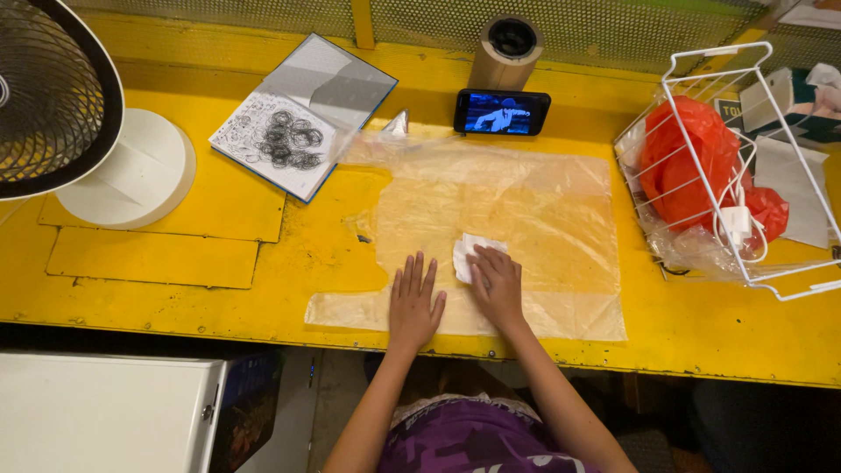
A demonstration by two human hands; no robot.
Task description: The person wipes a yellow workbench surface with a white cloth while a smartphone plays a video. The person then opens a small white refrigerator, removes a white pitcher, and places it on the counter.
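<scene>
- Left hand lies flat, palm down, fingers spread apart, on the clear plastic sheet near the front edge of the yellow table.
- Right hand sits just beside it, fingers together and pressed down on a small white cloth; nothing is pinched or lifted.
- The cloth lies on the sheet, near the middle of the table's front half, partly under the right fingertips.
- The sheet lies spread over the table's centre, mostly flat, with wrinkles towards its back left corner.
- Step in hand, as a judgement: wiping or smoothing the sheet, left hand pinning it, right hand working the cloth.
- The next stroke calls for steady left-hand pressure, or the thin sheet will likely bunch.
- Back edge: phone propped with screen lit, grey cylinder behind it.
- Back left: open notebook with dark rings on it; fan and white round base at the left edge.
- Right edge: white wire basket holding an orange bag.
</scene>
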